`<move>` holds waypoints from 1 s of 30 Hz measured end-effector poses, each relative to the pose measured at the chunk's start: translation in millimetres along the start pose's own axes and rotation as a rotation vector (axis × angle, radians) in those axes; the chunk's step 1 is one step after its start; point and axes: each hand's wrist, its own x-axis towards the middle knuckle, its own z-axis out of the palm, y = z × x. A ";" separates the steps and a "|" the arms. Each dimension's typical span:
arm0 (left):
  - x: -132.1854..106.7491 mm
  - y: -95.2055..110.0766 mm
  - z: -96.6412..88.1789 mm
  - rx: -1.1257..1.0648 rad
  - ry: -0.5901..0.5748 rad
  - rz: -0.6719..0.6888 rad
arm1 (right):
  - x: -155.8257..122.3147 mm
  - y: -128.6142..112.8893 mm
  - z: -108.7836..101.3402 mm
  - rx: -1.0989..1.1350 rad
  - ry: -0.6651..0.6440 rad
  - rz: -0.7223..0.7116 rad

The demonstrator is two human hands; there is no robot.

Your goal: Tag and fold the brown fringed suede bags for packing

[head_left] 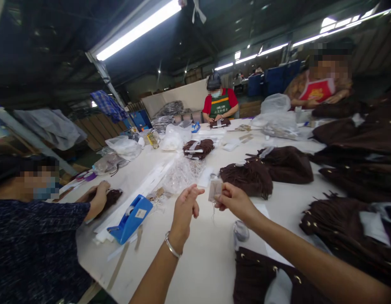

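My right hand (235, 201) is closed in a pinch on a small clear packet with a paper tag (215, 188), held up over the white table (201, 257). A thin thread hangs from the packet. My left hand (185, 207), with a silver bangle at the wrist, hovers just left of it with the fingers curled together; what they hold, if anything, is too small to see. A folded dark brown garment (247, 178) lies just beyond the hands. Another brown garment (261, 276) lies under my right forearm.
A blue tape dispenser (132, 218) stands left of my hands. Brown garments (350, 230) pile along the right. Clear plastic bags (182, 173) lie mid-table. A person in dark blue (33, 249) sits at left; a person in a green apron (219, 105) and another (322, 88) work at the far end.
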 end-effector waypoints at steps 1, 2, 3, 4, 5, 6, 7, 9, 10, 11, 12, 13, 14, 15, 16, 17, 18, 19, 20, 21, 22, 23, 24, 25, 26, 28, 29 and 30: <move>-1.7 -6.7 -0.3 -0.019 -0.007 -0.017 | -2.5 -1.3 -7.8 0.036 0.015 0.023; -3.4 -15.4 0.8 -0.046 -0.027 -0.047 | -5.3 -3.4 -15.0 0.060 0.024 0.040; -5.1 -25.6 3.3 -0.080 -0.067 -0.088 | -8.3 -5.9 -21.7 0.076 0.026 0.052; -6.8 -36.6 7.5 -0.122 -0.123 -0.138 | -11.3 -8.5 -27.6 0.088 0.029 0.062; -8.4 -47.7 13.0 -0.168 -0.193 -0.188 | -14.2 -10.7 -32.9 0.095 0.034 0.069; -9.9 -58.1 19.5 -0.217 -0.269 -0.237 | -16.7 -12.4 -37.8 0.101 0.044 0.070; -11.5 -67.2 26.4 -0.264 -0.340 -0.286 | -18.8 -13.4 -42.4 0.106 0.055 0.065; -14.7 -80.1 39.8 -0.331 -0.449 -0.382 | -21.6 -13.8 -51.6 0.114 0.083 0.057; -16.4 -83.9 45.4 -0.346 -0.482 -0.421 | -22.4 -13.6 -56.4 0.122 0.102 0.055; -18.1 -86.2 50.1 -0.350 -0.501 -0.446 | -23.0 -13.4 -61.4 0.129 0.119 0.056; -19.6 -87.6 53.9 -0.339 -0.511 -0.454 | -23.5 -13.1 -66.6 0.132 0.135 0.060; -20.8 -88.4 56.7 -0.303 -0.515 -0.442 | -24.1 -12.7 -72.2 0.131 0.151 0.064; -21.4 -89.1 58.8 -0.247 -0.513 -0.416 | -24.9 -11.9 -78.3 0.128 0.171 0.065; -21.4 -90.0 60.5 -0.181 -0.505 -0.388 | -26.0 -10.1 -85.1 0.121 0.189 0.068; -20.6 -91.6 61.8 -0.113 -0.495 -0.363 | -27.5 -6.8 -92.8 0.108 0.205 0.075; -19.3 -93.9 63.3 -0.050 -0.481 -0.346 | -29.6 -1.5 -101.6 0.088 0.222 0.085; -17.6 -97.0 65.0 0.003 -0.466 -0.337 | -32.4 6.4 -111.5 0.061 0.241 0.097; -15.9 -101.0 67.3 0.043 -0.452 -0.335 | -36.1 17.0 -122.4 0.024 0.261 0.112; -14.5 -105.8 70.3 0.077 -0.443 -0.338 | -40.5 30.2 -134.2 -0.022 0.283 0.132; -13.5 -111.2 74.4 0.116 -0.439 -0.341 | -45.7 45.4 -146.4 -0.072 0.307 0.161; -13.2 -117.1 79.5 0.154 -0.442 -0.347 | -51.5 61.8 -158.3 -0.120 0.335 0.205; -13.5 -123.1 85.5 0.187 -0.452 -0.356 | -57.6 78.4 -169.6 -0.157 0.358 0.264; -14.2 -129.1 92.4 0.214 -0.467 -0.366 | -63.7 94.3 -179.6 -0.181 0.378 0.336; -15.2 -134.7 99.8 0.237 -0.484 -0.376 | -69.2 108.4 -188.1 -0.188 0.391 0.407; -16.1 -139.9 107.1 0.255 -0.501 -0.387 | -73.9 120.1 -195.0 -0.183 0.395 0.466; -16.5 -148.2 120.4 0.284 -0.530 -0.408 | -80.0 134.4 -203.9 -0.202 0.381 0.536; -15.8 -151.2 125.7 0.296 -0.541 -0.417 | -81.5 136.8 -206.3 -0.262 0.354 0.551; -14.5 -153.3 129.8 0.305 -0.551 -0.423 | -82.4 136.3 -207.6 -0.373 0.312 0.553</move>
